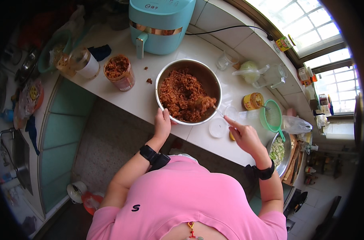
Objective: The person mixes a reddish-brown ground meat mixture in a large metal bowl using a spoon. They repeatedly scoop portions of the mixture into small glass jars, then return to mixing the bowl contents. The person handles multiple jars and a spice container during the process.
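A deep stainless steel bowl [212, 73] stands on the white counter, partly filled with a reddish-brown chopped mixture [179, 93]. At its near left rim, my left hand [162, 124] grips the bowl, thumb on the edge and fingers hidden below. My right hand [243, 133] holds the handle of a metal spoon [219, 112] over the right rim. A heaped clump of the mixture covers the spoon's head inside the bowl. Left of the bowl, a clear plastic jar [122, 79] is full of similar mixture. Two small crumbs lie between jar and bowl.
A turquoise air fryer [161, 27] stands behind. Translucent lids [218, 127], an open yellow-labelled jar [253, 101], a green strainer [270, 115] and a metal basin [285, 159] of chopped greens are at right. Another jar [84, 63] stands left; a sink [21, 162] is farther left.
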Tool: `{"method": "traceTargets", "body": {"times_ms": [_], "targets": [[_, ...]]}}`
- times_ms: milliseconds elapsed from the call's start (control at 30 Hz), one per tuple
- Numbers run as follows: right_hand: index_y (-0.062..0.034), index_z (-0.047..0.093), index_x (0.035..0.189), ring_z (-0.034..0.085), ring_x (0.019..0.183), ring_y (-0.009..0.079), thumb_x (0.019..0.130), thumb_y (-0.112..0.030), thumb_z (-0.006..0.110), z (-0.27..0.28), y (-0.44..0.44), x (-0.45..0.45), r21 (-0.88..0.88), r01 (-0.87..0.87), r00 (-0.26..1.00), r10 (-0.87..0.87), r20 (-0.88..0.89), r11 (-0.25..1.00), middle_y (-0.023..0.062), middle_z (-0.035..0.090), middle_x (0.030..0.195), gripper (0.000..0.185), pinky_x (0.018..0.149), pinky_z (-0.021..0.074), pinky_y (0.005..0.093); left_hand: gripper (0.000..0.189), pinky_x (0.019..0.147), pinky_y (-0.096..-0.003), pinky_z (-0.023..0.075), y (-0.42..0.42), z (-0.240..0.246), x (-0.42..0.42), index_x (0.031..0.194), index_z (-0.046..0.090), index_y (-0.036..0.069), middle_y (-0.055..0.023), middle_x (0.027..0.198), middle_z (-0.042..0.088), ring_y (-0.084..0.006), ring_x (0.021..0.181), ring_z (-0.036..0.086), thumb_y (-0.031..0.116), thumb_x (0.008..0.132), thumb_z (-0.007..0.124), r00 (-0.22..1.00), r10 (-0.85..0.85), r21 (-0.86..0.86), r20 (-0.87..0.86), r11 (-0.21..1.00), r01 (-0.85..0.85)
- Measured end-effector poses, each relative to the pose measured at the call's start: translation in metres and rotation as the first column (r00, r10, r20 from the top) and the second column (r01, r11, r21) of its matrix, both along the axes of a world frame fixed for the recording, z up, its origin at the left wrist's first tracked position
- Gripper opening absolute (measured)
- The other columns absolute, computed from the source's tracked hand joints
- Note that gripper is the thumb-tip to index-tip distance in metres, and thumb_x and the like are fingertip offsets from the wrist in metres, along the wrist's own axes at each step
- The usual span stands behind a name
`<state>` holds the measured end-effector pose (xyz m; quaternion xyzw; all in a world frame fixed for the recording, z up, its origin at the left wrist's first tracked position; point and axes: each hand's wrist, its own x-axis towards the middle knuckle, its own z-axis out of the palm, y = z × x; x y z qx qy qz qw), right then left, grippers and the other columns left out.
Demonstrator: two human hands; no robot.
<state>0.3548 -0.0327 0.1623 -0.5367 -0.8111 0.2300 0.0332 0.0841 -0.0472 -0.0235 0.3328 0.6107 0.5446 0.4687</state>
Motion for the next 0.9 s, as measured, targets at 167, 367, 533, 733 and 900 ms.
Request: {"method": "traceTargets", "body": {"times_ms": [167, 367, 533, 733, 900], "targets": [[-0.0244, 0.06, 0.13, 0.063, 0.069, 0.0383, 0.092, -0.016, 0.057, -0.053, 0.008, -0.053, -0.048, 0.064, 0.995, -0.06, 0.075, 0.997, 0.0202, 0.065, 0.076, 0.039, 0.065, 0.0498, 0.0431, 0.024, 0.048, -0.0316, 0.0521, 0.0, 0.007, -0.002, 0.091, 0.044, -0.001, -0.0085, 0.065, 0.057, -0.0196, 0.051, 0.063, 0.019, 0.104, 0.04, 0.999, -0.049, 0.002, 0.002, 0.999, 0.049], [-0.026, 0.059, 0.131, 0.064, 0.079, 0.0427, 0.096, -0.023, 0.054, -0.077, 0.03, -0.044, -0.024, 0.21, 0.967, -0.211, -0.141, 0.977, 0.0233, 0.066, 0.084, 0.036, 0.071, 0.0506, 0.0481, 0.022, 0.052, -0.0299, 0.0562, -0.001, 0.01, -0.002, 0.098, 0.048, 0.0, -0.0058, 0.072, 0.057, -0.0163, 0.057, 0.064, 0.019, 0.104, 0.04, 0.992, -0.048, -0.044, 0.113, 0.998, 0.054], [-0.0199, 0.055, 0.134, 0.063, 0.079, 0.0444, 0.097, -0.023, 0.05, -0.081, 0.067, -0.081, 0.121, 0.305, 0.945, -0.285, -0.16, 0.945, 0.0244, 0.066, 0.084, 0.038, 0.072, 0.0503, 0.052, 0.023, 0.048, -0.031, 0.0541, 0.0, 0.001, 0.0, 0.097, 0.045, -0.002, -0.0092, 0.072, 0.06, -0.0193, 0.053, 0.064, 0.019, 0.104, 0.04, 0.99, -0.038, -0.024, 0.132, 0.999, 0.041], [-0.0184, 0.055, 0.133, 0.063, 0.076, 0.0449, 0.097, -0.023, 0.049, -0.077, 0.045, -0.077, -0.006, 0.096, 0.995, -0.096, 0.002, 0.995, 0.0238, 0.066, 0.082, 0.037, 0.071, 0.0502, 0.0535, 0.023, 0.052, -0.0308, 0.0561, -0.001, -0.004, -0.003, 0.098, 0.047, -0.001, -0.0077, 0.075, 0.059, -0.0174, 0.058, 0.063, 0.02, 0.104, 0.04, 0.998, -0.067, -0.016, 0.018, 0.998, 0.067], [-0.0186, 0.053, 0.135, 0.062, 0.09, 0.0448, 0.097, -0.02, 0.05, -0.067, 0.042, -0.053, -0.022, 0.232, 0.972, -0.232, -0.041, 0.973, 0.0264, 0.065, 0.096, 0.039, 0.078, 0.0496, 0.0495, 0.021, 0.054, -0.0308, 0.0576, -0.005, 0.008, -0.004, 0.101, 0.047, 0.0, -0.0075, 0.078, 0.06, -0.0171, 0.062, 0.065, 0.02, 0.104, 0.039, 0.994, -0.087, -0.035, 0.073, 0.995, 0.089]]}}
